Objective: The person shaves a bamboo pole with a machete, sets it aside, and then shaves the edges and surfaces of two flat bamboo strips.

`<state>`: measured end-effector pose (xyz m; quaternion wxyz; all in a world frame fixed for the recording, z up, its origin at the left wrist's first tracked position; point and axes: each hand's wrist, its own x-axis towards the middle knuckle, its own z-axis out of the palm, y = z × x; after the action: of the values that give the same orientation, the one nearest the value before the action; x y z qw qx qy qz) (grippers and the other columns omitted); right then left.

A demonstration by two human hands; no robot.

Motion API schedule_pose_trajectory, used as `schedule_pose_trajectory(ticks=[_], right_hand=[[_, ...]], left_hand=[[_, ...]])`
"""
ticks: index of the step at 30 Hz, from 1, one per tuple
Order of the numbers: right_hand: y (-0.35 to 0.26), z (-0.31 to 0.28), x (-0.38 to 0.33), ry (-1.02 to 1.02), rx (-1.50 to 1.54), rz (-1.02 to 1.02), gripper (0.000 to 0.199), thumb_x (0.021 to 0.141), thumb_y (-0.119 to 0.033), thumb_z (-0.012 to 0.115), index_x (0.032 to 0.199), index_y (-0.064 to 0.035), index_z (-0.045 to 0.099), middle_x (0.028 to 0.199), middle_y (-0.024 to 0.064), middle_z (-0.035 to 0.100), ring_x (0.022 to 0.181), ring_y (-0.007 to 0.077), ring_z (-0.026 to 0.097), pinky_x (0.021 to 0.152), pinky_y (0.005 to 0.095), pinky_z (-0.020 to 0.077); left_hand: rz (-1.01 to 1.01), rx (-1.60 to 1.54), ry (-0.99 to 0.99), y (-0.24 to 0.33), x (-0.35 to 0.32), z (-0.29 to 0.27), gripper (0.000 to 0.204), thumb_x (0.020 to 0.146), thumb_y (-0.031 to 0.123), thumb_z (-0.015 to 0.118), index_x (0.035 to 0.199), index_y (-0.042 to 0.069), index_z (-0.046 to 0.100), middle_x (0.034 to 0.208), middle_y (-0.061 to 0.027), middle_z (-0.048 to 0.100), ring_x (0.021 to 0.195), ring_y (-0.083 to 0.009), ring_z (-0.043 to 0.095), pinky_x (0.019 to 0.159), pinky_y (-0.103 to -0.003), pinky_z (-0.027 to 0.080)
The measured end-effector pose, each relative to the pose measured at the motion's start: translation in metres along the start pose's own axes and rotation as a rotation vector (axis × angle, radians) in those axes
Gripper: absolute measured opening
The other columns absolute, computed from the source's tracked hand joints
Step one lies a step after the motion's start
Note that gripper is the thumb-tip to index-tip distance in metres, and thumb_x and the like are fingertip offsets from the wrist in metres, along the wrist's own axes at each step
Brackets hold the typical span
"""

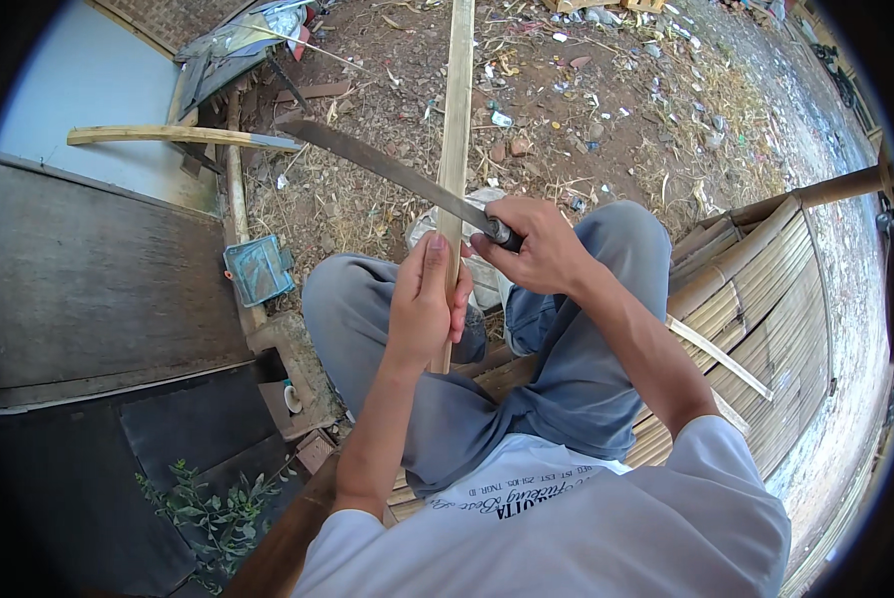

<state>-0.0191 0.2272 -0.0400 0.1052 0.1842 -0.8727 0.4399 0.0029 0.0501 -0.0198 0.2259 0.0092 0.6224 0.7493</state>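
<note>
A long pale strip of split bamboo or wood runs away from me between my knees, its near end by my lap. My left hand is wrapped round it near that end, thumb on top. In my right hand is a machete, gripped by its dark handle. Its long, dull blade points to the far left and crosses over the strip just beyond my left hand. Whether the edge touches the strip I cannot tell.
I sit on a bamboo-slat platform, where loose pale strips lie at my right. A wooden bar juts out at left, above a blue plastic basket. Litter covers the dirt ground. A leafy plant grows lower left.
</note>
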Motion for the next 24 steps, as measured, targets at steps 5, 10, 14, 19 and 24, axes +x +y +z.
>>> schedule_pose_trajectory(ticks=[5,10,14,19,24], right_hand=[[0.000,0.002,-0.004,-0.155,0.006,0.053,0.017,0.074,-0.020,0.067,0.080,-0.0052,0.060,0.058,0.0173,0.057,0.059,0.0376,0.058,0.054,0.0458,0.0442],[-0.002,0.002,-0.003,-0.198,-0.171,0.099,0.020,0.072,-0.024,0.068,0.076,-0.0055,0.062,0.059,0.0172,0.059,0.059,0.0379,0.059,0.057,0.0466,0.0470],[-0.003,0.008,-0.006,-0.177,-0.242,0.123,0.019,0.070,-0.023,0.067,0.072,-0.0051,0.062,0.060,0.0166,0.060,0.059,0.0379,0.060,0.058,0.0465,0.0481],[0.005,0.017,-0.009,-0.180,-0.314,0.082,0.017,0.067,-0.022,0.068,0.070,-0.0065,0.061,0.058,0.0157,0.059,0.058,0.0369,0.060,0.056,0.0457,0.0480],[0.008,0.027,0.000,-0.117,-0.372,0.053,0.016,0.065,-0.021,0.070,0.069,-0.0079,0.060,0.057,0.0147,0.058,0.057,0.0367,0.059,0.054,0.0456,0.0475]], left_hand=[[0.025,0.048,-0.017,0.000,-0.002,-0.001,0.042,0.102,0.042,0.030,0.098,0.005,0.049,0.059,0.0009,0.043,0.036,-0.0040,0.038,0.031,-0.019,0.032],[0.009,0.110,0.035,0.001,-0.004,0.001,0.041,0.102,0.041,0.032,0.096,0.005,0.051,0.057,0.0015,0.042,0.036,-0.0041,0.038,0.031,-0.020,0.032],[-0.004,0.148,0.051,0.000,-0.007,0.000,0.038,0.102,0.037,0.035,0.095,0.004,0.051,0.055,0.0016,0.042,0.036,-0.0043,0.038,0.032,-0.020,0.032],[0.033,0.306,0.078,-0.002,-0.012,-0.002,0.037,0.102,0.033,0.036,0.093,0.001,0.052,0.055,-0.0007,0.042,0.034,-0.0058,0.036,0.030,-0.021,0.030],[0.027,0.256,0.118,-0.001,-0.009,-0.007,0.037,0.103,0.034,0.033,0.092,0.003,0.050,0.053,0.0002,0.042,0.035,-0.0053,0.037,0.031,-0.021,0.030]])
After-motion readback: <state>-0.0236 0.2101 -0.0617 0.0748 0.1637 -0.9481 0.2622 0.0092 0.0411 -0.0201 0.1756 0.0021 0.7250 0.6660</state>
